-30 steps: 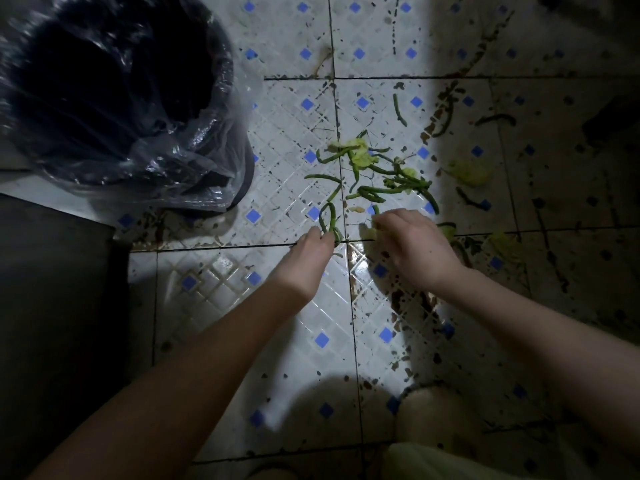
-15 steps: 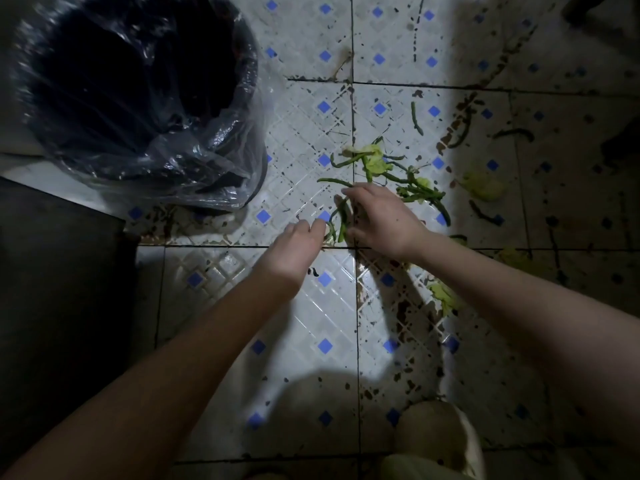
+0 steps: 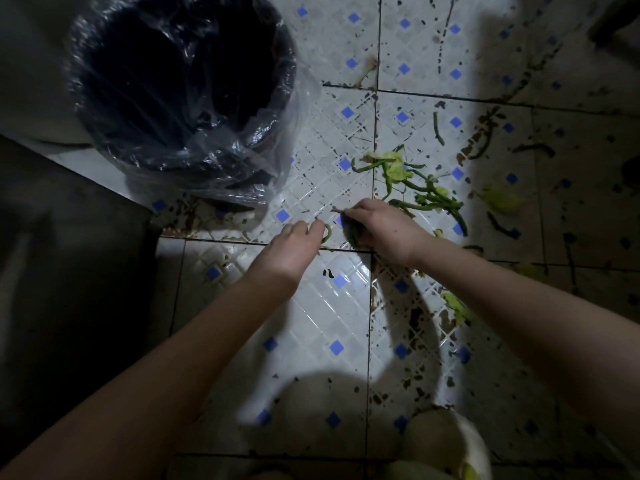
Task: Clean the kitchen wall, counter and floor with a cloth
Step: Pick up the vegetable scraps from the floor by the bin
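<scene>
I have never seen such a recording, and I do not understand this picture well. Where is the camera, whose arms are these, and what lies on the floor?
There is no machine here. A person works with bare hands, and one camera worn on the head looks down, so both arms enter from the bottom edge. The tiled floor is white with small blue squares and many dark stains. At the upper left stands a dark bin lined with a clear plastic bag. To its right lie green vegetable scraps, with more pieces in the shadow farther right. The right hand curls its fingers round some dark green scraps close to the floor. The left hand, beside it, touches a curled green strand; whether it pinches the strand is too blurred to tell.
</scene>
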{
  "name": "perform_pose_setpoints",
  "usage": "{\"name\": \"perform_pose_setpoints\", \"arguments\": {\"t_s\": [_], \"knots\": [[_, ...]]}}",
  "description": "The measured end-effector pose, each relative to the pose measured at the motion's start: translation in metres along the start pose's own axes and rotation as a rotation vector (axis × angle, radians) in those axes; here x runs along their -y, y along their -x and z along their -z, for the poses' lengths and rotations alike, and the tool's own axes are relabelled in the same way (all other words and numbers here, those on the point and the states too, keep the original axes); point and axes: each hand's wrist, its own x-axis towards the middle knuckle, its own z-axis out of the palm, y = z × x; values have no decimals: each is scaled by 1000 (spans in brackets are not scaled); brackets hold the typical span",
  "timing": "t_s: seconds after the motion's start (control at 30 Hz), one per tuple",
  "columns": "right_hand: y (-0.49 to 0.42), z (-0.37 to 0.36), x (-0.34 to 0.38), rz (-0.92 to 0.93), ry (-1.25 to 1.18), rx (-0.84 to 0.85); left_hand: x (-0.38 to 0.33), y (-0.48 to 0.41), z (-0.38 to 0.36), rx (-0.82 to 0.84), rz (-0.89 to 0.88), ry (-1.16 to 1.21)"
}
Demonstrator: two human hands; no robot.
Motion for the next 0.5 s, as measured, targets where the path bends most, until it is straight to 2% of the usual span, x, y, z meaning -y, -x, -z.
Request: {"name": "perform_pose_setpoints", "arguments": {"t_s": [0.2,0.4,0.5], "knots": [[10,-3,6,51,46,16,0,7,5,-29,-4,2],[8,-5,11,-115,-102,65,2,14,14,-36,-3,16],[10,-8,15,-207,-139,22,2,19,20,-38,-12,4]]}}
